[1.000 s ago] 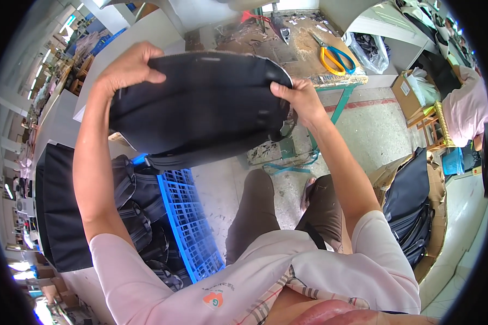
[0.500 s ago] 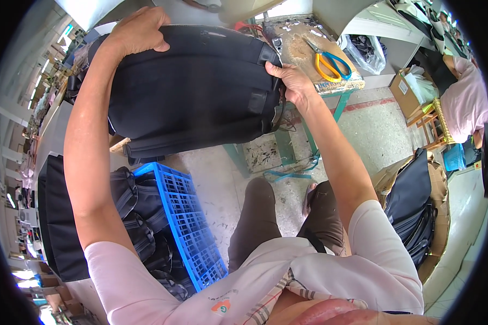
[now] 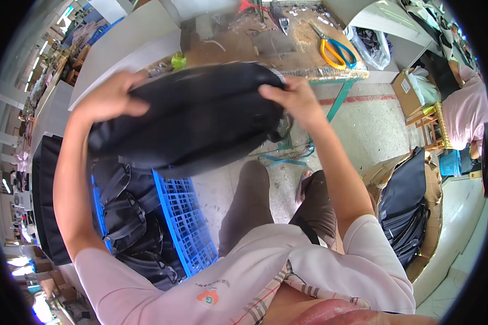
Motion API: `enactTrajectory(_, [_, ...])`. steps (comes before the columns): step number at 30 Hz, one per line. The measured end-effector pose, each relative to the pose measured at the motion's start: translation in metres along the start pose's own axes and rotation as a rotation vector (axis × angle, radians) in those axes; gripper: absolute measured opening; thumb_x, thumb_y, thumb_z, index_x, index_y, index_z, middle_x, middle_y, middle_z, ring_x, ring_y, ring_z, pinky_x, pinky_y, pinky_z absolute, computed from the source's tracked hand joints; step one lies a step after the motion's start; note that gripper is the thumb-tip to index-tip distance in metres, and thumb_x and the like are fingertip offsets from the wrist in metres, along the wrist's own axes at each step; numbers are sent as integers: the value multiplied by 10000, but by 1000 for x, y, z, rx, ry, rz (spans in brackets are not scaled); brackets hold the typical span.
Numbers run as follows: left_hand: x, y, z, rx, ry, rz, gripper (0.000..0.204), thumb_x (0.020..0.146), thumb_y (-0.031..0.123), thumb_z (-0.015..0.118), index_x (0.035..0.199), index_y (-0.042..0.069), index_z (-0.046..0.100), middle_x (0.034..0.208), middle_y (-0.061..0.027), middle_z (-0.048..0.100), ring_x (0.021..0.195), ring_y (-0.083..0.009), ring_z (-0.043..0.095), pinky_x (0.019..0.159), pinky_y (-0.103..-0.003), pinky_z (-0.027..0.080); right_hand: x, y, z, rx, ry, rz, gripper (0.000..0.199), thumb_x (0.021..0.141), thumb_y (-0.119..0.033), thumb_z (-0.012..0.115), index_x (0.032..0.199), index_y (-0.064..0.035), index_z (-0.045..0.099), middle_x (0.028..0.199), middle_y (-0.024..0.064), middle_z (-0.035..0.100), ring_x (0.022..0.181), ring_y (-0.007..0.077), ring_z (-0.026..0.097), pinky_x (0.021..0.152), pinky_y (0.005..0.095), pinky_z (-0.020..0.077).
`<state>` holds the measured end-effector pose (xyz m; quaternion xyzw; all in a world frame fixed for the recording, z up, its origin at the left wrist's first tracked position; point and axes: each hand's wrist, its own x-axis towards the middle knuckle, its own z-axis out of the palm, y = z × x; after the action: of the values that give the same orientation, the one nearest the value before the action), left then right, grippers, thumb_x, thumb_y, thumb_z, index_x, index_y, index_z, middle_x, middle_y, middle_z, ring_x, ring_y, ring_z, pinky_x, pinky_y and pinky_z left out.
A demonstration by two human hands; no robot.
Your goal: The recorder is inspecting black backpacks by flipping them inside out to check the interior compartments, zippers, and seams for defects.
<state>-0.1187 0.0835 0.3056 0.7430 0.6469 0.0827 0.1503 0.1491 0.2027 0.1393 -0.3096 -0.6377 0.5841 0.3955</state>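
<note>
A black fabric bag piece (image 3: pixel 200 114), blurred by motion, hangs in the air in front of me, its left end lower than its right. My left hand (image 3: pixel 114 97) grips its upper left edge, with the thumb over the near face. At the right end, my right hand (image 3: pixel 298 100) pinches the edge, thumb on the fabric and the other fingers mostly hidden behind. Below it on the left stands a blue plastic crate (image 3: pixel 187 222) full of black strapped bag pieces (image 3: pixel 127 219).
Beyond the fabric is a worn worktable (image 3: pixel 227 46) with orange-and-blue-handled scissors (image 3: pixel 337 53) and scraps. At right stands a carton (image 3: pixel 433 216) holding black material (image 3: pixel 404 200). A person in pink (image 3: pixel 466 114) sits farther right near a cardboard box (image 3: pixel 409 89).
Both hands have brought the black bag piece down off the worktable toward me, tilting it and dropping its left end over the crate. More of the tabletop shows now.
</note>
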Motion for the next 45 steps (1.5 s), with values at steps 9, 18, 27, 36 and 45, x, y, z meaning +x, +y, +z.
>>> enactTrajectory(9, [-171,44,87,-631,403,-747,315,646,32,566,954,-35,559,829,-43,599,762,-118,547,681,-260,427,-85,-59,139,144,-687,125,795,619,-578,608,1020,85,428,969,227,496,913,283,501,735,314,423])
enactTrajectory(18, [-95,110,186,-427,499,-232,194,689,47,604,866,-6,546,718,-98,562,566,-198,528,541,-256,433,-54,-6,123,317,-576,317,366,619,-112,616,935,64,560,831,90,584,708,149,559,635,278,453])
enactTrajectory(27, [-67,-101,185,-1844,520,-342,689,686,308,674,1243,74,341,1180,-55,452,1089,-204,411,899,-399,332,-45,-41,18,401,-653,264,332,665,-38,656,983,11,573,884,63,610,751,109,569,724,251,455])
enactTrajectory(36, [-19,-76,156,-1645,917,-332,378,764,124,594,1102,3,475,1060,-97,530,962,-224,511,840,-381,416,-21,-19,-32,-138,-274,142,245,675,-120,654,852,39,596,725,49,590,613,80,515,539,224,415])
enactTrajectory(45, [26,-52,136,-1674,892,-363,393,781,116,573,1133,12,433,1089,-101,508,997,-235,486,866,-374,399,19,-19,-43,-66,79,55,216,665,-124,666,777,56,626,635,51,588,550,74,497,525,224,410])
